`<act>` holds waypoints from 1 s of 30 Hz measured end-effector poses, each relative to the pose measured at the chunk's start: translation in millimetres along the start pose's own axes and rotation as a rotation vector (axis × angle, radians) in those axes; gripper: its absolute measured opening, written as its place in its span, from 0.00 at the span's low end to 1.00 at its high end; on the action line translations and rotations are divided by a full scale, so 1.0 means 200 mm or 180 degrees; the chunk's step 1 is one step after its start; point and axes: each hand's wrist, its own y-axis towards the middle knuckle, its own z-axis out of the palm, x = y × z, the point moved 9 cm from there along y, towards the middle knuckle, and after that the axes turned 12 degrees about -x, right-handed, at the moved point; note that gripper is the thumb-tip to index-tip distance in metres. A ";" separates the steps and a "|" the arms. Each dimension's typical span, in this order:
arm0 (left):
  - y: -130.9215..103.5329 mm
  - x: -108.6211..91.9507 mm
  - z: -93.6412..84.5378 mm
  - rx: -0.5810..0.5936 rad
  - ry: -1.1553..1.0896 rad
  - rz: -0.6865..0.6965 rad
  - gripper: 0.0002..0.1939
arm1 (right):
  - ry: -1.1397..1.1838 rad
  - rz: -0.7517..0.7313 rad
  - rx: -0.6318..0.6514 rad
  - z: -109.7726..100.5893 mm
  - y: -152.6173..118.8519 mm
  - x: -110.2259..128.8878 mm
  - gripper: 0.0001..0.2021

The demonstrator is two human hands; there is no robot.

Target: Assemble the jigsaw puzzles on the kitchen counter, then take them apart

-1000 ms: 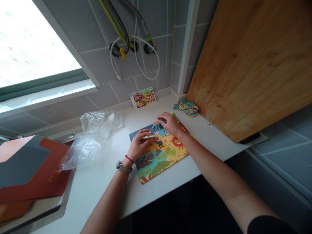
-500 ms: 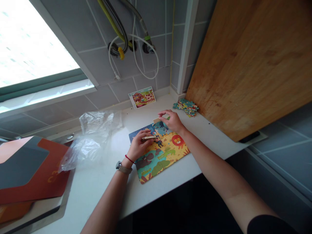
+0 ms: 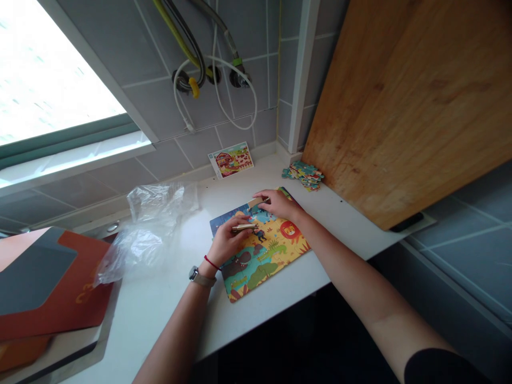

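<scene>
Puzzle [image 3: 272,260], one, under two hands [image 3: 229,240]

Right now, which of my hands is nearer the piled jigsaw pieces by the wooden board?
Right. Your right hand is in front and left of the piled jigsaw pieces; your left hand is farther left.

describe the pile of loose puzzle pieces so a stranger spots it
Find the big wooden board at the right. By its lower left corner, on the white counter, sits the pile: a jumbled heap, while the nearby puzzle lies flat.
</scene>
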 end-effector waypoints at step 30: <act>0.00 -0.01 -0.02 -0.0713 -0.0833 -0.0359 0.17 | 0.1651 0.0772 0.0220 0.05 -0.05 0.09 0.20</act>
